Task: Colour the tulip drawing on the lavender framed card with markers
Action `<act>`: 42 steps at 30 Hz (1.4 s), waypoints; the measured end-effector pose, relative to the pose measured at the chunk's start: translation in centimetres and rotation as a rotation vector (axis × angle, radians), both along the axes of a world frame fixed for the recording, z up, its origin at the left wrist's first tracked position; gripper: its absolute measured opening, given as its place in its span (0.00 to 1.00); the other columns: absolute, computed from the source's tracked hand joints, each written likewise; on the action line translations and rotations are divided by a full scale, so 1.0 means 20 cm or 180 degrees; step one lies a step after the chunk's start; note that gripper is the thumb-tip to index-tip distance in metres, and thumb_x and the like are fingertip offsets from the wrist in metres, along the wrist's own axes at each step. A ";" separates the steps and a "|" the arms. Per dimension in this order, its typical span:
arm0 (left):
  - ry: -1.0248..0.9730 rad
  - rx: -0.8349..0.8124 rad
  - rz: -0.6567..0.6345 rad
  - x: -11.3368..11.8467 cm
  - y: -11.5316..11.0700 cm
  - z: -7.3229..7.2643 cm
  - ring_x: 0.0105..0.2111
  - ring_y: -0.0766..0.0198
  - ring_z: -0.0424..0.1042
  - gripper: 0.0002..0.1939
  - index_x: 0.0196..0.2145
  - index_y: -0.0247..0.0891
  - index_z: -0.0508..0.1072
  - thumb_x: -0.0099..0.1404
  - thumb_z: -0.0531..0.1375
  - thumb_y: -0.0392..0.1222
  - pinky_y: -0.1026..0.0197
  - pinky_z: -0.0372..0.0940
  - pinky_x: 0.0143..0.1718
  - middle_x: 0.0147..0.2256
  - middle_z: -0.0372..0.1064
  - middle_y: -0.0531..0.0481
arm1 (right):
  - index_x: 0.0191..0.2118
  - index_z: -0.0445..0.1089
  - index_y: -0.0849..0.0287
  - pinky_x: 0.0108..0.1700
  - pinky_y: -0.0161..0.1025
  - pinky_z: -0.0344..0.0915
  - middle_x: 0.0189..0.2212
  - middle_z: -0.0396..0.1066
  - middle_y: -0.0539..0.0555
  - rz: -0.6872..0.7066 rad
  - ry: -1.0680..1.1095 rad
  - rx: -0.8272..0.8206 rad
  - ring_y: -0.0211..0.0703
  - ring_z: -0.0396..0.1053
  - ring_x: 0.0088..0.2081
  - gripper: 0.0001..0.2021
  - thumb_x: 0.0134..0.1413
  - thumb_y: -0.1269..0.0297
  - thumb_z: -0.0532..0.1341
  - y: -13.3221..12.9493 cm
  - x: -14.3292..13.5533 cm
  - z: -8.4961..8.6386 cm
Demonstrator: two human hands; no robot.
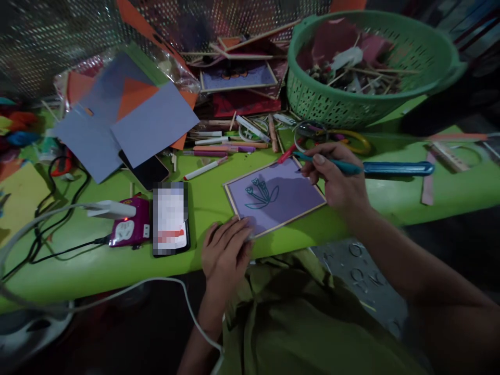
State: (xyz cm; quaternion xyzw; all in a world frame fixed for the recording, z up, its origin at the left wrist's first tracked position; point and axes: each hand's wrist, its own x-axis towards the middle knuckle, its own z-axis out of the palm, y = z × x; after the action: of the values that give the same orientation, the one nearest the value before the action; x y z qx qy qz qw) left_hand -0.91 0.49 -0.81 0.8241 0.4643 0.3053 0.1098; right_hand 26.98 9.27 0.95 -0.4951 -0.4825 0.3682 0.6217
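Note:
A purple card [289, 195] with a thin wooden frame lies on the green table, a dark green flower drawing [261, 194] on its left half. My right hand [334, 177] is closed round a teal pen [346, 166], held over the card's upper right part; whether the tip touches cannot be made out. My left hand [228, 247] rests at the card's lower left corner, fingers extended and fairly close together, with nothing seen in it.
Left of the card lie a lit phone [171, 219], a purple power adapter [128, 229] and cables. Pens [211, 140] and coloured paper [156, 125] lie behind. A green basket [332, 101] of scraps stands back right, and a blue cutter [398, 168] lies right.

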 end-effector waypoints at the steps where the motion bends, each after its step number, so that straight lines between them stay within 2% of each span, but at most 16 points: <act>1: -0.0111 -0.0056 0.0038 0.00 0.00 0.01 0.57 0.56 0.79 0.13 0.55 0.45 0.78 0.77 0.59 0.39 0.48 0.64 0.65 0.54 0.82 0.49 | 0.38 0.77 0.53 0.27 0.37 0.66 0.25 0.75 0.47 -0.0008 0.0000 0.0055 0.36 0.68 0.23 0.17 0.56 0.45 0.74 0.00 0.00 0.00; 5: -0.0555 -0.0356 0.0345 0.00 0.00 0.05 0.48 0.58 0.81 0.12 0.54 0.46 0.78 0.78 0.57 0.41 0.52 0.71 0.57 0.47 0.84 0.49 | 0.38 0.79 0.53 0.26 0.36 0.65 0.24 0.75 0.49 0.0188 0.0118 0.0052 0.38 0.70 0.25 0.16 0.57 0.45 0.72 0.00 0.02 -0.02; 8: -0.0754 -0.0667 0.0617 -0.01 0.05 0.09 0.43 0.58 0.81 0.14 0.55 0.46 0.76 0.77 0.56 0.41 0.55 0.72 0.49 0.40 0.83 0.51 | 0.35 0.80 0.54 0.24 0.34 0.64 0.23 0.75 0.51 0.0404 0.0267 -0.0049 0.39 0.71 0.26 0.16 0.57 0.45 0.71 0.01 0.03 -0.03; 11: -0.0793 -0.0814 0.0876 0.00 0.15 0.13 0.44 0.59 0.80 0.11 0.48 0.42 0.74 0.75 0.53 0.36 0.55 0.71 0.50 0.43 0.81 0.48 | 0.34 0.80 0.55 0.24 0.34 0.64 0.23 0.75 0.51 0.0549 0.0291 -0.0171 0.38 0.70 0.25 0.17 0.56 0.44 0.70 0.02 0.03 -0.05; 14: -0.0316 -0.0994 0.1077 0.03 0.29 0.16 0.48 0.54 0.78 0.11 0.42 0.41 0.73 0.71 0.53 0.31 0.54 0.69 0.51 0.45 0.79 0.45 | 0.32 0.79 0.55 0.24 0.34 0.64 0.23 0.74 0.51 0.0586 0.0227 -0.0279 0.37 0.69 0.23 0.17 0.55 0.44 0.70 0.03 0.02 -0.07; 17: 0.0298 -0.1027 0.1157 0.08 0.39 0.17 0.54 0.50 0.76 0.10 0.46 0.40 0.73 0.72 0.54 0.33 0.51 0.67 0.56 0.50 0.78 0.40 | 0.32 0.78 0.55 0.24 0.34 0.63 0.23 0.74 0.51 0.0608 0.0158 -0.0318 0.36 0.68 0.22 0.19 0.54 0.43 0.70 0.04 0.03 -0.09; 20: 0.0800 -0.1046 0.1252 0.12 0.45 0.18 0.57 0.46 0.75 0.10 0.50 0.39 0.72 0.74 0.56 0.38 0.49 0.64 0.58 0.53 0.77 0.37 | 0.34 0.79 0.56 0.22 0.33 0.59 0.23 0.75 0.52 0.0626 0.0120 -0.0328 0.36 0.68 0.22 0.20 0.54 0.42 0.70 0.04 0.03 -0.11; 25: 0.1079 -0.1155 0.1330 0.14 0.47 0.17 0.57 0.45 0.75 0.11 0.52 0.38 0.72 0.74 0.58 0.43 0.49 0.63 0.58 0.52 0.77 0.37 | 0.33 0.79 0.56 0.22 0.33 0.58 0.23 0.75 0.51 0.0670 0.0207 -0.0347 0.35 0.67 0.21 0.19 0.52 0.42 0.70 0.03 0.03 -0.12; 33: 0.1049 -0.1061 0.1424 0.15 0.46 0.15 0.59 0.43 0.74 0.12 0.52 0.37 0.71 0.75 0.58 0.44 0.47 0.61 0.60 0.53 0.78 0.35 | 0.35 0.79 0.54 0.23 0.33 0.60 0.25 0.77 0.52 0.0638 0.0254 -0.0178 0.36 0.67 0.22 0.21 0.50 0.40 0.69 -0.09 -0.01 -0.12; 38: 0.0710 -0.1025 0.1375 0.13 0.45 0.14 0.56 0.48 0.75 0.08 0.48 0.40 0.72 0.73 0.61 0.42 0.49 0.60 0.61 0.49 0.79 0.41 | 0.35 0.78 0.54 0.23 0.33 0.58 0.25 0.78 0.52 0.0616 0.0225 -0.0194 0.36 0.67 0.22 0.21 0.51 0.40 0.67 -0.12 -0.02 -0.12; 42: 0.0330 -0.0956 0.1261 0.11 0.46 0.12 0.51 0.54 0.77 0.06 0.47 0.41 0.71 0.73 0.60 0.37 0.56 0.64 0.55 0.47 0.79 0.44 | 0.36 0.78 0.54 0.22 0.32 0.55 0.27 0.78 0.51 0.0562 0.0166 -0.0194 0.35 0.67 0.22 0.21 0.52 0.39 0.67 -0.13 -0.02 -0.12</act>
State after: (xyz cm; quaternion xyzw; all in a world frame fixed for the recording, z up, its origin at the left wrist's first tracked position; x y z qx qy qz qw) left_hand 1.37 9.67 1.64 0.7060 0.6619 0.2058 0.1450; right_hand 26.51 6.73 -1.44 -0.4596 -0.4965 0.4488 0.5838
